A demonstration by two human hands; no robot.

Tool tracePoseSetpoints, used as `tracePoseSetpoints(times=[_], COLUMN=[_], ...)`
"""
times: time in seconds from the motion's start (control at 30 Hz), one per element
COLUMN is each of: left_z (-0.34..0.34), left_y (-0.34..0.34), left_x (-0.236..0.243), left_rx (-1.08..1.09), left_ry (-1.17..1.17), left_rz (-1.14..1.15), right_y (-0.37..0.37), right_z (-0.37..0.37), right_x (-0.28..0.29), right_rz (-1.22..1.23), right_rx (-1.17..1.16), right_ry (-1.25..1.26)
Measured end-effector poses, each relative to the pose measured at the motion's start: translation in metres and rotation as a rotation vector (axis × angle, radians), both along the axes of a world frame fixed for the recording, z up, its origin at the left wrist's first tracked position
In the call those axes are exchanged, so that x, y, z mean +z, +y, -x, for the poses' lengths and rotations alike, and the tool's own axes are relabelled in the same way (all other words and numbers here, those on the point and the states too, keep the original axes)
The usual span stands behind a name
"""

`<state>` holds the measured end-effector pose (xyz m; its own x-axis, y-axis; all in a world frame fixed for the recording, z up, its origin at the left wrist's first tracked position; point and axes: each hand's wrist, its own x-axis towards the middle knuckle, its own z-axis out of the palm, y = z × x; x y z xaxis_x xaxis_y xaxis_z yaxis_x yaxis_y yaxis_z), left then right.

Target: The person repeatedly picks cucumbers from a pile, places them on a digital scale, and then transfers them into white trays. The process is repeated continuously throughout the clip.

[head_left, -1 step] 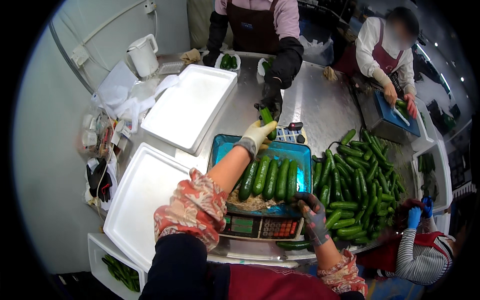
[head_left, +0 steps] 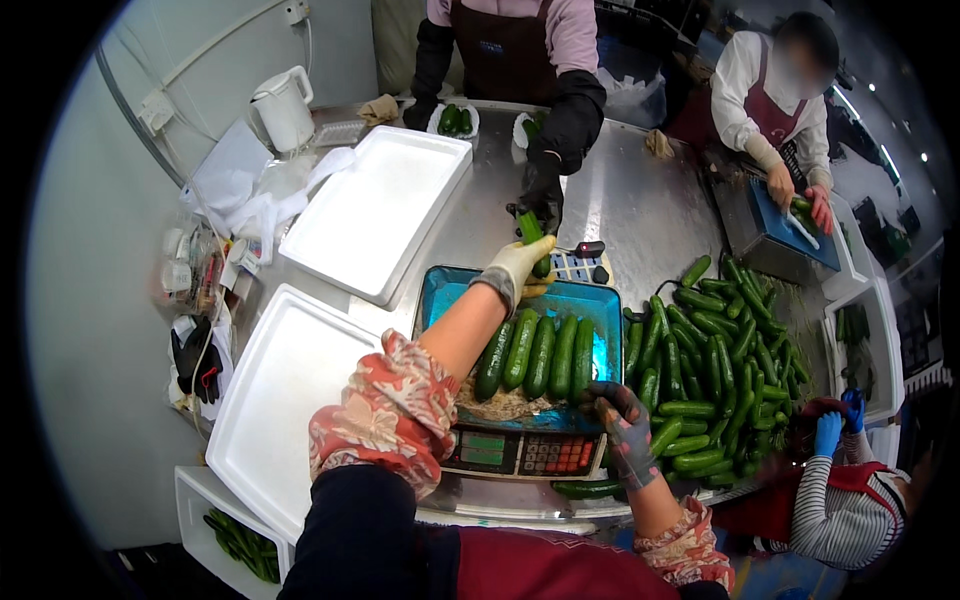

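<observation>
My left hand (head_left: 515,267), in a cream glove, is closed on a cucumber (head_left: 530,230) above the blue scale tray (head_left: 437,295); a co-worker's black-gloved hand (head_left: 540,200) meets its upper end. Several cucumbers (head_left: 540,355) lie side by side in the tray, over a brownish patch. My right hand (head_left: 625,430), in a grey patterned glove, rests by the tray's lower right corner near the cucumber ends, its fingers loosely bent and apart. The scale's keypad (head_left: 548,452) shows below the tray.
A large cucumber pile (head_left: 715,390) lies right. White trays (head_left: 365,190) (head_left: 270,390), kettle (head_left: 285,110) and clutter are left; a crate of cucumbers (head_left: 190,500) is lower left. Co-workers stand opposite (head_left: 500,50), upper right at a cutting board (head_left: 770,210) and lower right (head_left: 840,510).
My left hand and the cucumber in it have shifted very slightly upward. Otherwise there is little visible difference.
</observation>
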<state>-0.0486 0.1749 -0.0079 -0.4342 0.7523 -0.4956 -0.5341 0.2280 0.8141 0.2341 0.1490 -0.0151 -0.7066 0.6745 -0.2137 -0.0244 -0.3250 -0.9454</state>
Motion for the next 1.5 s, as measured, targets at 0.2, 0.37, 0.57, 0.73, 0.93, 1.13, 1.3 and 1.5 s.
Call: tracePoseSetpoints(times=[0.2,0.37,0.57,0.73,0.93,1.13,1.3,1.5], left_z=[0.007,0.009,0.031,0.003,-0.039,-0.051,-0.068,-0.062], left_y=[-0.002,-0.080,-0.139,-0.141,-0.154,-0.167,-0.174,-0.173], left_x=[-0.005,0.008,-0.034,-0.001,0.022,0.012,-0.026,-0.018], left_rx=[-0.058,-0.223,-0.195,-0.323,-0.419,-0.217,0.200,0.241], left_ry=[-0.111,0.115,0.719,1.474,1.395,1.244,0.837,0.115], left_rz=[-0.075,-0.179,0.064,0.513,0.628,0.433,0.082,0.096], right_y=[0.014,0.028,0.042,0.063,0.083,0.091,0.076,0.092], right_z=[-0.002,-0.006,0.010,0.016,0.027,0.058,0.081,0.080], right_x=[-0.005,-0.014,-0.018,-0.028,-0.037,-0.037,-0.038,-0.043], right_rz=[-0.024,0.007,-0.163,-0.303,0.047,0.157,0.057,0.497], right_rx=[-0.014,-0.052,-0.004,0.071,0.202,0.256,0.311,0.348], right_ry=[-0.010,0.000,-0.056,-0.201,-0.245,-0.337,-0.277,-0.158])
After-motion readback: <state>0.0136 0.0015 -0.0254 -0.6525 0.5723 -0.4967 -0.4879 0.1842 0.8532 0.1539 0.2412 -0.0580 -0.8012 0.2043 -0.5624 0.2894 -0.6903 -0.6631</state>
